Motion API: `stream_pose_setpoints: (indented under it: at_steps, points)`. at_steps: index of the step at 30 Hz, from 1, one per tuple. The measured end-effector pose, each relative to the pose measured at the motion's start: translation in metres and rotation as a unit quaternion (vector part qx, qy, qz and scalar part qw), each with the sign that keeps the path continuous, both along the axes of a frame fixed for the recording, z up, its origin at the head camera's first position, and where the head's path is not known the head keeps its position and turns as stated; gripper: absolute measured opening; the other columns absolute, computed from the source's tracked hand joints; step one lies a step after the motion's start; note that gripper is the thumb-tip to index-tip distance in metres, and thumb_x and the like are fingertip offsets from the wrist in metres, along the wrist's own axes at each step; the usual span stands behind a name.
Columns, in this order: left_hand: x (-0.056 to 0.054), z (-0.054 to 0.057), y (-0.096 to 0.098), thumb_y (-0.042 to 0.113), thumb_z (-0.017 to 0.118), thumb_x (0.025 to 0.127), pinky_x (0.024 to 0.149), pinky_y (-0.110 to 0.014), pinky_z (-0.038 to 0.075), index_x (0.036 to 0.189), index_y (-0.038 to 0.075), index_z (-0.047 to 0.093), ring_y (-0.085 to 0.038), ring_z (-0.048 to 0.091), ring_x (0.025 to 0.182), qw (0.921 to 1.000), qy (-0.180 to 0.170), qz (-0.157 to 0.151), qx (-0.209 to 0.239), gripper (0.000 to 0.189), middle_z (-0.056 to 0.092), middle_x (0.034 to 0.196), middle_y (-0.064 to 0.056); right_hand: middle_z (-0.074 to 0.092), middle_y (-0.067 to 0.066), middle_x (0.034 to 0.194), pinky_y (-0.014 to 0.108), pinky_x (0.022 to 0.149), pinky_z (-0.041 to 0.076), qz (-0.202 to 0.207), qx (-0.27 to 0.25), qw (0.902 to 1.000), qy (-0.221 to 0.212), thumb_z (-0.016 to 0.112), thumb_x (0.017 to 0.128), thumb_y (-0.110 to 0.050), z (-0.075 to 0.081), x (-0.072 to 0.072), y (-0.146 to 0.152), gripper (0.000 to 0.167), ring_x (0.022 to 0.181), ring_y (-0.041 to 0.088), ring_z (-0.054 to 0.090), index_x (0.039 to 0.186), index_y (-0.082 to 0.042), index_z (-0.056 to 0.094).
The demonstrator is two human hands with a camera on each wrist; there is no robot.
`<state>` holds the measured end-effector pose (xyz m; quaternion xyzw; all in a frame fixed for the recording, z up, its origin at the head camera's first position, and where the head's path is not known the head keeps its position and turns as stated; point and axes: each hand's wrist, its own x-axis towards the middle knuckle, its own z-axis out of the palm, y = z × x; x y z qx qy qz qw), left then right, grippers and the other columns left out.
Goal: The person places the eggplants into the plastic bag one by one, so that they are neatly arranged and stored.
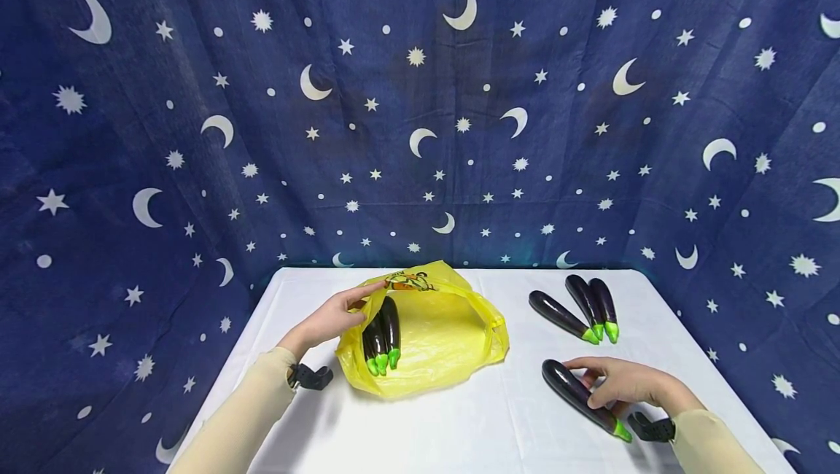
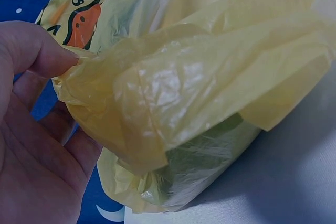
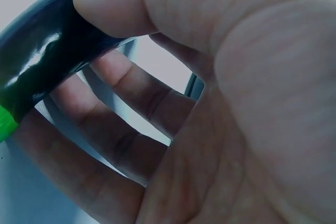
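Note:
A yellow plastic bag [image 1: 433,343] lies on its side with its mouth facing me. At the left of that mouth, my left hand [image 1: 331,319] pinches the bag's rim between thumb and fingers; the left wrist view shows the crumpled plastic [image 2: 142,98] at the thumb tip. Inside the bag, dark eggplants [image 1: 391,322] with green stem ends lie side by side. Over the right part of the table, my right hand [image 1: 630,384] grips another eggplant [image 1: 566,382], its green end pointing toward me. In the right wrist view the thumb presses on this eggplant [image 3: 42,51], with fingers beneath.
Three more eggplants lie on the table beyond my right hand: one tilted eggplant [image 1: 558,313] and two close together [image 1: 584,300]. White cloth covers the table [image 1: 420,437]. A blue curtain [image 1: 420,182] with moons and stars hangs behind and at both sides.

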<state>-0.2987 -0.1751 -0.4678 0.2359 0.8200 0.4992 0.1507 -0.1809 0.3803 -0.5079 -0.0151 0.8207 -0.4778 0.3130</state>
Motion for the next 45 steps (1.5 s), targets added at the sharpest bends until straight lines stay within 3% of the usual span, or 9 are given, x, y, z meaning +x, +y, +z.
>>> stream_pose_setpoints:
  at_steps: [10, 15, 20, 23, 32, 45]
  points:
    - [0.0, 0.0, 0.001, -0.002, 0.054, 0.094, 0.098, -0.037, 0.049, 0.156, 0.029, 0.046, -0.029, 0.052, 0.131, 1.0, 0.003, -0.006, -0.004, 0.07, 0.038, 0.161, -0.001, 0.05, 0.014, 0.109, 0.043, 0.064, 0.057, 0.002, -0.009, 0.9998, 0.017, 0.071, 0.081, 0.0, -0.002, -0.005, 0.001, 0.074, 0.082, 0.026, 0.06, 0.15, -0.004, 0.047]
    - [-0.001, 0.0, -0.001, -0.002, 0.055, 0.094, 0.099, -0.038, 0.049, 0.156, 0.028, 0.047, -0.029, 0.052, 0.131, 1.0, 0.005, -0.003, -0.003, 0.069, 0.039, 0.161, -0.002, 0.05, 0.015, 0.114, 0.037, 0.063, 0.054, 0.021, -0.051, 0.9974, 0.045, 0.072, 0.086, -0.005, 0.0, -0.012, -0.002, 0.075, 0.079, 0.022, 0.057, 0.155, -0.004, 0.04]
    - [0.0, 0.0, -0.001, -0.002, 0.055, 0.093, 0.1, -0.039, 0.049, 0.156, 0.026, 0.047, -0.03, 0.052, 0.13, 1.0, 0.008, -0.005, 0.001, 0.069, 0.04, 0.16, -0.004, 0.047, 0.017, 0.121, 0.043, 0.072, 0.057, 0.028, -0.094, 0.9935, 0.056, 0.07, 0.091, -0.009, 0.004, -0.018, -0.007, 0.076, 0.093, 0.025, 0.061, 0.157, -0.003, 0.034]
    - [-0.001, -0.001, -0.001, -0.002, 0.055, 0.094, 0.1, -0.04, 0.049, 0.156, 0.027, 0.046, -0.03, 0.052, 0.131, 0.9999, 0.007, -0.008, 0.002, 0.069, 0.04, 0.16, -0.004, 0.047, 0.018, 0.123, 0.047, 0.078, 0.058, 0.026, -0.11, 0.9919, 0.058, 0.071, 0.092, -0.011, 0.008, -0.02, -0.012, 0.078, 0.1, 0.027, 0.063, 0.158, -0.002, 0.032]
    - [-0.002, 0.001, 0.001, -0.002, 0.054, 0.093, 0.098, -0.035, 0.05, 0.156, 0.028, 0.046, -0.029, 0.052, 0.13, 1.0, -0.001, -0.003, -0.002, 0.07, 0.039, 0.161, -0.002, 0.049, 0.018, 0.127, 0.048, 0.083, 0.058, 0.03, -0.157, 0.9851, 0.063, 0.068, 0.093, -0.011, 0.012, -0.03, -0.027, 0.08, 0.099, 0.027, 0.065, 0.16, 0.0, 0.025]
    - [0.0, 0.001, 0.001, -0.003, 0.054, 0.094, 0.098, -0.039, 0.049, 0.156, 0.025, 0.046, -0.031, 0.052, 0.13, 0.9999, 0.007, -0.01, 0.003, 0.069, 0.039, 0.161, -0.004, 0.057, 0.019, 0.127, 0.053, 0.086, 0.057, 0.052, -0.229, 0.9709, 0.046, 0.066, 0.094, -0.004, 0.012, -0.048, -0.064, 0.079, 0.102, 0.03, 0.068, 0.161, -0.003, 0.025]
